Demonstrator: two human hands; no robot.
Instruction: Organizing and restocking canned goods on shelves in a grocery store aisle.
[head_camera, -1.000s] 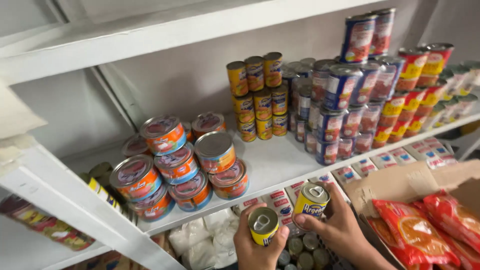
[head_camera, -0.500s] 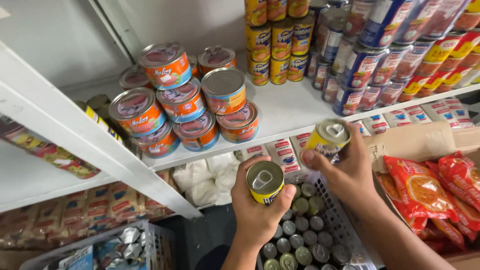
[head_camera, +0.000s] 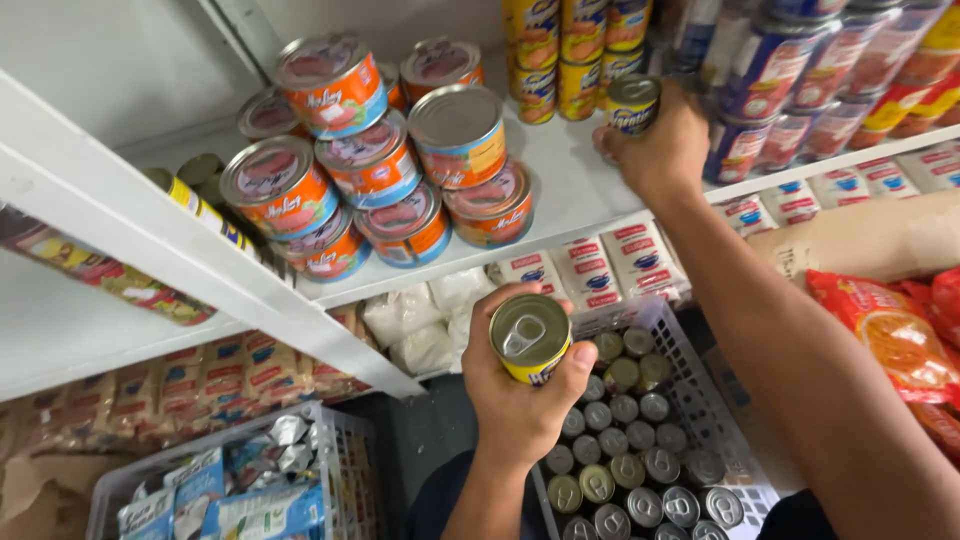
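Head view, storeroom with white shelf (head_camera: 590, 190) stacked with orange-labelled tins (head_camera: 330, 80), right hand (head_camera: 655, 140) gripping a yellow can (head_camera: 632, 102) on the shelf, left hand (head_camera: 520, 400) clasping a second yellow can (head_camera: 529, 337) above a grey crate (head_camera: 690, 385) of cans.

Stacked tins (head_camera: 400, 170) on shelf (head_camera: 580, 190), basket (head_camera: 700, 400) below
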